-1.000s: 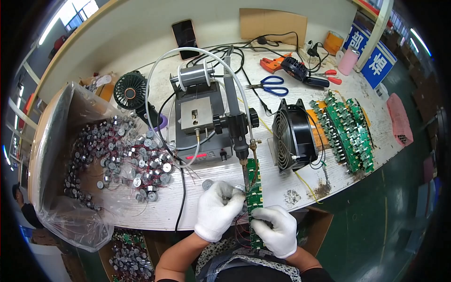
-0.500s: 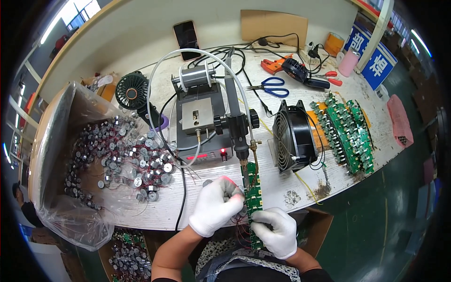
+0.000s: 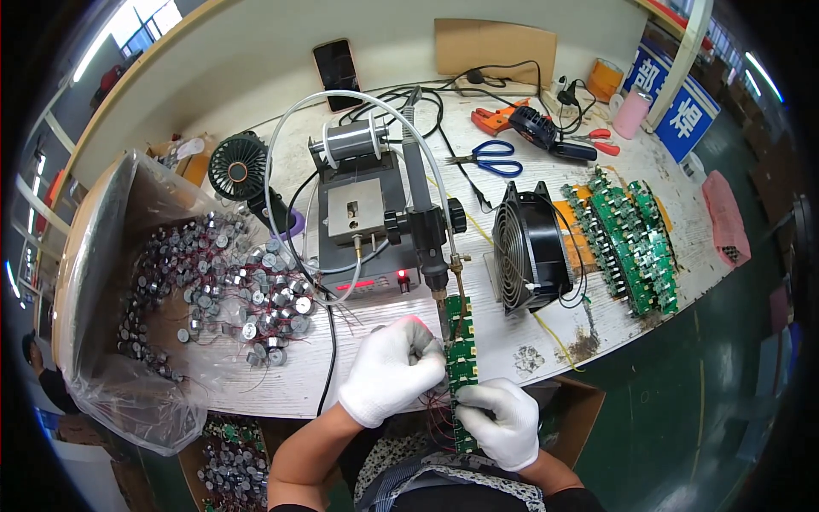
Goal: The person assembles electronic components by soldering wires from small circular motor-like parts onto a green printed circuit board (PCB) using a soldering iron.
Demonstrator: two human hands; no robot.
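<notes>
A long green circuit board strip (image 3: 462, 350) runs from beneath the soldering iron (image 3: 436, 256) down over the table's front edge. My right hand (image 3: 502, 421), in a white glove, pinches its right edge near the lower end. At the board's left side, just below the iron's tip, my gloved left hand (image 3: 391, 373) is closed with thumb and fingertips together; whatever they hold is too small or hidden. Thin red wires (image 3: 437, 418) loop between the hands beside the board. A brass feed tube (image 3: 461, 277) reaches down next to the iron.
Left stands a plastic-lined box (image 3: 128, 256) of small motors (image 3: 264, 299) with red wires. Behind the hands sits a soldering station (image 3: 363, 213) with a solder spool (image 3: 351, 141). A black fan (image 3: 536, 247), blue-handled scissors (image 3: 493, 158) and stacked green boards (image 3: 631, 243) are to the right.
My left wrist and forearm have shifted slightly left, while the fingertips stay pinched by the board under the iron. My right hand holds the same place on the board.
</notes>
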